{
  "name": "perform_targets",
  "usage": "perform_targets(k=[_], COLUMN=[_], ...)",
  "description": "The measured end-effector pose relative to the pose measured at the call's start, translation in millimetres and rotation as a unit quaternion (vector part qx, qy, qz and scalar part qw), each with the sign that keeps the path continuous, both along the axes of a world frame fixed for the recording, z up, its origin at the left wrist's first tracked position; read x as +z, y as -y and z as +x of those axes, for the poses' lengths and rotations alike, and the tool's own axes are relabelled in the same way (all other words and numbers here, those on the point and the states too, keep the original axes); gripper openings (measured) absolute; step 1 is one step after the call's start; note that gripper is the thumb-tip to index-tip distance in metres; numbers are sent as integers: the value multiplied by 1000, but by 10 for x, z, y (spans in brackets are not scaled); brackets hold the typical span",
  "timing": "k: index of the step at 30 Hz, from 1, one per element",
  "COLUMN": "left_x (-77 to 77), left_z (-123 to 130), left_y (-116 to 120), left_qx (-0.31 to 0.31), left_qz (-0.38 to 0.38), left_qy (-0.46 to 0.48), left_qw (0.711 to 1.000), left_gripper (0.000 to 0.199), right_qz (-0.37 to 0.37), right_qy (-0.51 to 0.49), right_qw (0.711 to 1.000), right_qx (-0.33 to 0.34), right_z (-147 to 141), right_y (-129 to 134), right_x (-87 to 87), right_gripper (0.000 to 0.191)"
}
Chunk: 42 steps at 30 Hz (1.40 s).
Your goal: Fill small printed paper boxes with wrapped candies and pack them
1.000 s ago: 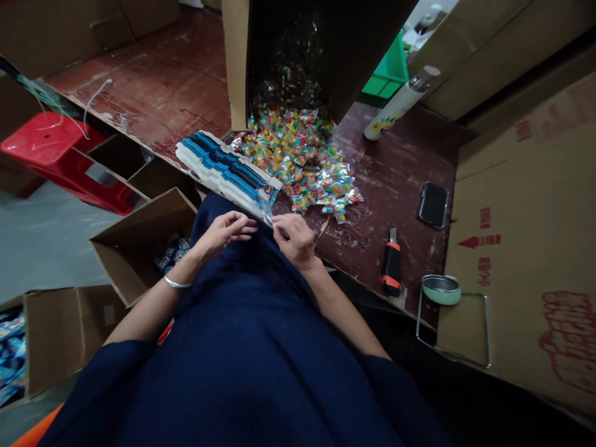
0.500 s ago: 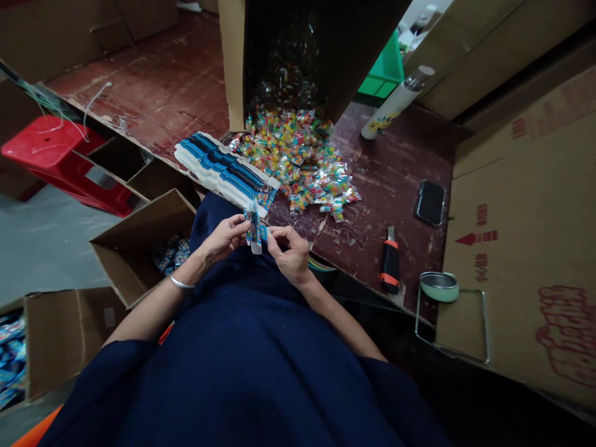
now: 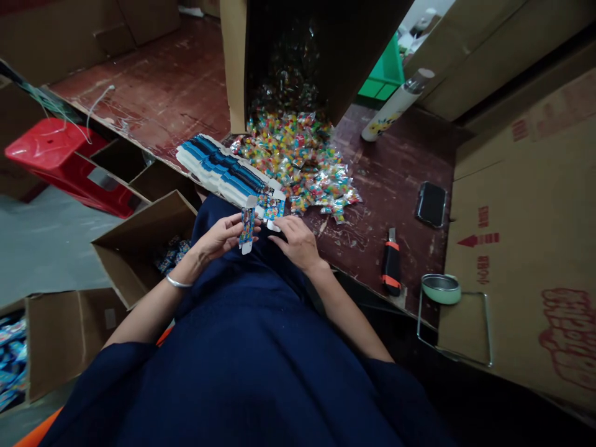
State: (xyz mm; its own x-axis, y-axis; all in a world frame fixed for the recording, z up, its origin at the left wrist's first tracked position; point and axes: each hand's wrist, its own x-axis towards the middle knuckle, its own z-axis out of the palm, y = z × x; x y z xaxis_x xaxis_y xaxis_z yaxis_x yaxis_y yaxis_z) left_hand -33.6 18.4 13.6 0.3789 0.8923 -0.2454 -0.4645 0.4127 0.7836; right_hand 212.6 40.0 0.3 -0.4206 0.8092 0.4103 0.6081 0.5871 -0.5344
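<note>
My left hand [image 3: 222, 237] holds a small blue printed box [image 3: 247, 225] upright between thumb and fingers, its white end flaps sticking out at top and bottom. Just right of it, my right hand [image 3: 298, 243] has its thumb and fingertips on the white edge of a flat blue carton [image 3: 272, 208] at the near end of the carton stack. The stack of flat blue-and-white cartons [image 3: 223, 167] lies fanned along the table's front edge. Behind it, clear bags of colourful candy [image 3: 302, 149] spill out of a big cardboard box [image 3: 233, 68].
On the table [image 3: 367, 242] lie a utility knife [image 3: 392, 264], a phone [image 3: 431, 203] and a white bottle [image 3: 395, 108]. A green cup [image 3: 440, 288] hangs at the right edge. Open cartons [image 3: 144, 239] and a red stool [image 3: 60, 155] are at the left.
My right hand has left the small box and moved to the nearest flat carton, which now sits a little forward of the stack. My left hand has shifted slightly left with the box.
</note>
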Motion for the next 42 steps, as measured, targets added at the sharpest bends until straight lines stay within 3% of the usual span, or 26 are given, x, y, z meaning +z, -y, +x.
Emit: perform_targets(k=[3, 7, 12, 14, 17, 20, 23, 28, 31, 34, 38, 42], left_x=[-2, 28, 85, 94, 75, 22, -35, -75, -63, -26, 19, 10], left_z=[29, 54, 32, 37, 75, 157, 278, 456, 504, 509, 478, 431], left_y=[17, 40, 66, 66, 64, 89, 146, 214, 226, 248, 296, 293], left_qx=[-46, -91, -146, -161, -117, -26, 60, 129, 182, 245, 220, 141], left_qz=[8, 28, 52, 67, 74, 68, 54, 53, 79, 119, 165, 184], left_qy=[-7, -24, -60, -87, -115, -122, -112, -110, -127, -163, -222, -239], left_qw=[999, 995, 986, 981, 984, 990, 990, 984, 972, 948, 935, 943], left_gripper=[62, 61, 58, 49, 39, 41, 43, 40, 39, 47, 60, 48], right_qz=[-39, -164, -279, -307, -279, -231, -236, -241, -207, -194, -149, -118], right_qy=[-79, -130, -157, -144, -185, -262, -308, -340, -351, -375, -360, -342], right_qw=[996, 973, 939, 931, 940, 937, 921, 908, 909, 903, 918, 929], right_qx=[3, 100, 126, 134, 60, -12, -27, -50, -87, -84, -80, -75], right_z=[-110, -234, -208, -172, -162, -221, -306, -397, -424, -438, -423, -383], right_y=[124, 210, 154, 135, 145, 189, 237, 303, 321, 313, 297, 286], right_x=[199, 418, 498, 519, 506, 416, 296, 175, 135, 92, 27, -14], right_gripper=[37, 46, 27, 29, 30, 42, 46, 42, 32, 40, 37, 27])
